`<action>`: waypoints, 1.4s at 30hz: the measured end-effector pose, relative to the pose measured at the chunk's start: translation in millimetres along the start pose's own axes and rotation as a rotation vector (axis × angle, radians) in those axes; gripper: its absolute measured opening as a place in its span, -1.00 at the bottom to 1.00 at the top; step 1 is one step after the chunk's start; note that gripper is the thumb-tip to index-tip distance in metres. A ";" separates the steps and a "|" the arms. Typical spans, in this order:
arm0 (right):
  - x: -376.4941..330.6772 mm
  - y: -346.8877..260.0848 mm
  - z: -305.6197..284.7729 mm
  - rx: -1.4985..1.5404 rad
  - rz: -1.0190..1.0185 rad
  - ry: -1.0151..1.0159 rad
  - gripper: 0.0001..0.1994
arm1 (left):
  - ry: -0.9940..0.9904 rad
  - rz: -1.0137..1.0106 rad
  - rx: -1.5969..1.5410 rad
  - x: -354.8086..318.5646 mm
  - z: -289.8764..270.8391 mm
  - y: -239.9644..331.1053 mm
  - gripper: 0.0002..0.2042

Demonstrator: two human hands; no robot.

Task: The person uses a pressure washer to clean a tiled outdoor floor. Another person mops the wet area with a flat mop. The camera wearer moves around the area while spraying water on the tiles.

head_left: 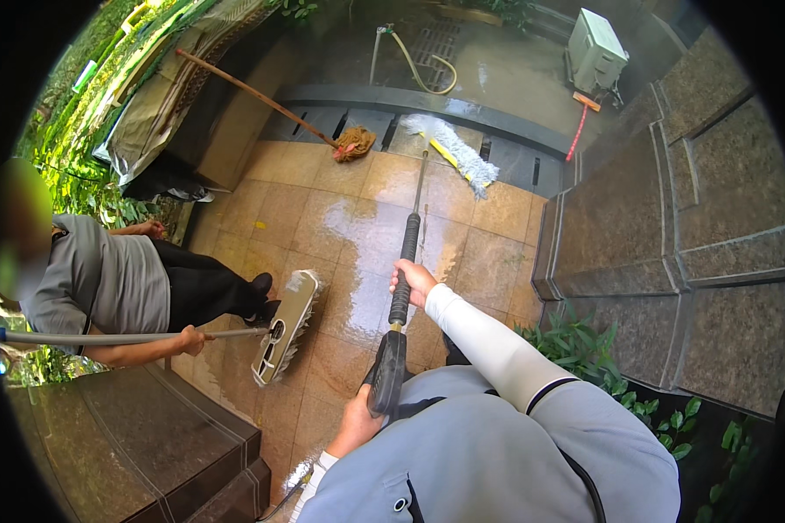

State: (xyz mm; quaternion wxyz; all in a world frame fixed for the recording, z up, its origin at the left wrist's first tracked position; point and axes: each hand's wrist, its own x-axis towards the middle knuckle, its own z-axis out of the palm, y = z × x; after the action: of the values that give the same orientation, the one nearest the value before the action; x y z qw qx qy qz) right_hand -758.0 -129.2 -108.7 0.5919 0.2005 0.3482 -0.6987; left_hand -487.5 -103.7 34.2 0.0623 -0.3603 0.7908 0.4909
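Note:
A black pressure washer gun (389, 375) with a long lance lies across my front, pointing away from me. My left hand (358, 424) is closed round its rear handle, partly hidden by the gun body. Farther along, my right hand (416, 284) wraps the ribbed grip, its arm in a white sleeve. The lance's tip reaches a fluffy grey-white mop head (462, 157) with a yellow strip, lying on the floor at the drain covers. Whitish spray shows around the tip.
At left a co-worker in grey holds a wide flat mop (286, 327) by its pole. A wooden-handled string mop (352, 144) lies beyond. A hose (449, 83), a red-handled tool (579, 122) and a pale box unit (597, 52) stand past the kerb (358, 94). Stone walls (715, 174) flank the wet tiles.

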 end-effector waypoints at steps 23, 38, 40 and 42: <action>-2.2 4.3 4.7 -0.004 -0.010 0.009 -0.85 | 0.045 -0.049 -0.204 3.3 22.0 -56.2 -0.74; -16.2 4.6 -3.8 -0.011 -0.022 0.039 -0.86 | 0.027 0.043 -0.039 -10.5 20.4 -42.2 -0.73; -16.7 4.8 -4.4 -0.019 -0.031 0.021 -0.86 | -0.006 -0.054 -0.191 -7.3 27.3 -53.1 -0.73; -17.8 4.4 -5.8 -0.024 -0.039 0.035 -0.86 | -0.020 -0.090 -0.287 -3.8 31.9 -67.8 -0.73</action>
State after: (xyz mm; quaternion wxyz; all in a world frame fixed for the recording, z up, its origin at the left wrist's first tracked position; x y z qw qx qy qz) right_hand -750.6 -112.9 -101.4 0.5744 0.1988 0.3708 -0.7022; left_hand -450.0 -93.1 -29.9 0.0399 -0.3959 0.6948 0.5991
